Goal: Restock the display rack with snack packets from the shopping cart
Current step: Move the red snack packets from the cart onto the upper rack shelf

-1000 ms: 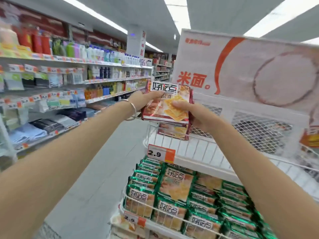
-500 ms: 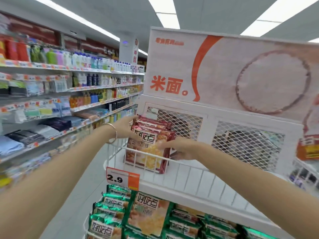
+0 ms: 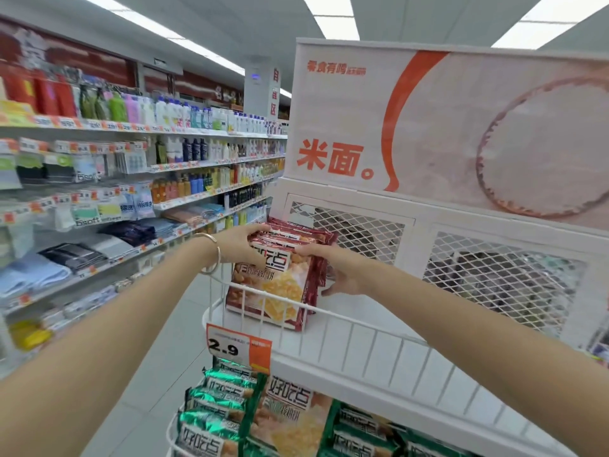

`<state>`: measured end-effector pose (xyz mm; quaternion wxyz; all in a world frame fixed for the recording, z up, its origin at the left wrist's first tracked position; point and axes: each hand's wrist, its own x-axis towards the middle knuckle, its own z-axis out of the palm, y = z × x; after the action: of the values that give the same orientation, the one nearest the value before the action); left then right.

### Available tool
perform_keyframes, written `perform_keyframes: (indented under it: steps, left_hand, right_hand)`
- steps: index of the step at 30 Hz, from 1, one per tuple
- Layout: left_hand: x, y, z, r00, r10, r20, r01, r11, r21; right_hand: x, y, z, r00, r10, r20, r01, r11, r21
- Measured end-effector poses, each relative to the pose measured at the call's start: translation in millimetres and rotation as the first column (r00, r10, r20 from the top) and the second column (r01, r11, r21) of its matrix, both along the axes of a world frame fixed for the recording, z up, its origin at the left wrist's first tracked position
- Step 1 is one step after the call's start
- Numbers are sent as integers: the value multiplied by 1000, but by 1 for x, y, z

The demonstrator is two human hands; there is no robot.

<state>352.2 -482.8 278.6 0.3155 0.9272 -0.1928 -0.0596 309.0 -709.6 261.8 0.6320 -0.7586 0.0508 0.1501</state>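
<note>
Up on the top tier, both hands clasp a stack of red snack packets (image 3: 280, 285).

At far left run the store shelves (image 3: 131, 166) of bottles and folded towels. The left hand (image 3: 242, 247), a bangle (image 3: 211, 255) on its wrist, curls its fingers over the stack's upper left corner. The packets stand upright, leaning slightly, just inside the white wire rim of the display rack (image 3: 365, 328). The right hand (image 3: 342, 275) grips their right edge, fingers over the top and thumb lower down. Below the rim hangs a price tag (image 3: 237, 346) reading 2.9, and green packets (image 3: 217, 400) fill the tier underneath. A large sign (image 3: 428, 127) tops the rack.
</note>
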Motion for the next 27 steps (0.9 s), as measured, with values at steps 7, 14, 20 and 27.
perform_keyframes:
  steps: [7,14,20,27]
  left_hand:
    - [-4,6,3,998,-26,-50,29,997,65]
    - [-24,19,3,998,45,53,-48,998,40]
    - [-55,94,-22,966,260,10,-256,957,-135]
    - [-124,247,-115,859,493,-139,-497,868,8]
  right_hand:
    - [-12,-8,7,986,164,41,-163,986,-30]
    - [-21,14,7,980,137,145,-22,796,-604]
    - [-52,85,17,739,302,602,385,544,-746]
    - [-92,236,-52,560,598,573,225,556,-800]
